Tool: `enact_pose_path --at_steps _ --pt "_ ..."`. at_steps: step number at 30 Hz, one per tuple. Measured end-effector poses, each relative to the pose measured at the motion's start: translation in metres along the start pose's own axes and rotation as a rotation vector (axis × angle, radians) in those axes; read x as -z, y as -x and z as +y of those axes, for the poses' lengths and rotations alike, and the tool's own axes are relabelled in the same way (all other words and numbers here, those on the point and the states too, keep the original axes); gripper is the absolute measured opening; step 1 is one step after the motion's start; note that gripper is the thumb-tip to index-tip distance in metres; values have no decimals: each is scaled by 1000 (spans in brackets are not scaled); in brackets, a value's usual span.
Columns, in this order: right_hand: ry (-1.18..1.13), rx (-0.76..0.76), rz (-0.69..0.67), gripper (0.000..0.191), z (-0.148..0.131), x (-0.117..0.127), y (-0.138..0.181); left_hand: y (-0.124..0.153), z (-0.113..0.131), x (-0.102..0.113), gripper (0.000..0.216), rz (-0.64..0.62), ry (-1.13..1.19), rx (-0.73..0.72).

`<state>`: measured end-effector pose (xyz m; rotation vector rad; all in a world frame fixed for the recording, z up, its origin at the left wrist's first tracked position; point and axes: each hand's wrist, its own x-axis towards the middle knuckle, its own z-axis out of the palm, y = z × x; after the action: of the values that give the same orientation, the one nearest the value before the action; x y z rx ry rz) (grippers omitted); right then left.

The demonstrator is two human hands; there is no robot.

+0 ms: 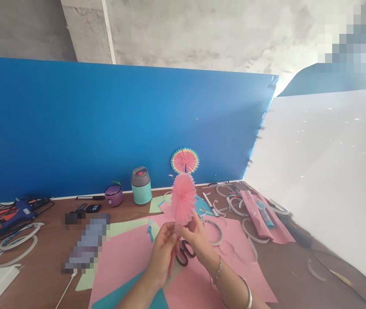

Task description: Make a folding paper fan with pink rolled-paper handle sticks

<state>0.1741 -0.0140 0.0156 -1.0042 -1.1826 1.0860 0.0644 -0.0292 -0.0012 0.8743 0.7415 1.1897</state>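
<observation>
A pink pleated paper fan, spread into a tall rounded shape, stands upright between my two hands above the table. My right hand grips its lower right edge, thumb in front. My left hand is closed at the fan's bottom, its fingertips pinched together; a narrow pink piece hangs beneath them. Just below the hands, black-handled scissors lie partly hidden on pink paper sheets. A blue sheet lies under my left forearm.
A round multicoloured paper fan is against the blue partition. A teal food jar and purple pot stand at the back. A glue gun and phone lie left; paper strips and pink paper lie right.
</observation>
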Motion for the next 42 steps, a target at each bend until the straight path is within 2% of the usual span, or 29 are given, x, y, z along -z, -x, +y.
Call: enact_pose_path --at_steps 3,6,8,11,13,17,24,27,30,32,35,39,42 --pt "9 51 -53 35 3 0 -1 -2 4 5 28 -7 108 6" --pt "-2 -62 4 20 5 -4 0 -2 7 9 24 -32 69 26" --pt "1 -134 3 23 5 -7 1 -2 7 11 24 -43 44 31" --pt "18 -165 -81 32 4 -10 3 -4 7 13 22 -37 96 36" --pt "36 -148 -89 33 4 -11 4 -5 6 14 23 -40 141 70" --pt "137 -67 37 26 8 -12 5 -6 3 13 26 -41 171 142" --pt "357 98 148 24 9 -10 8 0 -3 7 25 -74 52 175" --pt "509 178 183 20 9 -6 6 3 -2 6 25 -19 5 93" --pt "614 220 189 18 7 -3 3 2 4 7 36 123 -73 -91" --pt "680 237 180 16 6 -3 3 0 9 6 45 161 -91 -160" --pt "781 290 149 12 5 -7 5 -3 17 3 46 139 -69 -183" --pt "839 381 109 12 5 -11 8 -6 24 0 33 164 -49 -188" --pt "827 385 77 12 7 -13 9 -10 24 1 26 171 23 -194"
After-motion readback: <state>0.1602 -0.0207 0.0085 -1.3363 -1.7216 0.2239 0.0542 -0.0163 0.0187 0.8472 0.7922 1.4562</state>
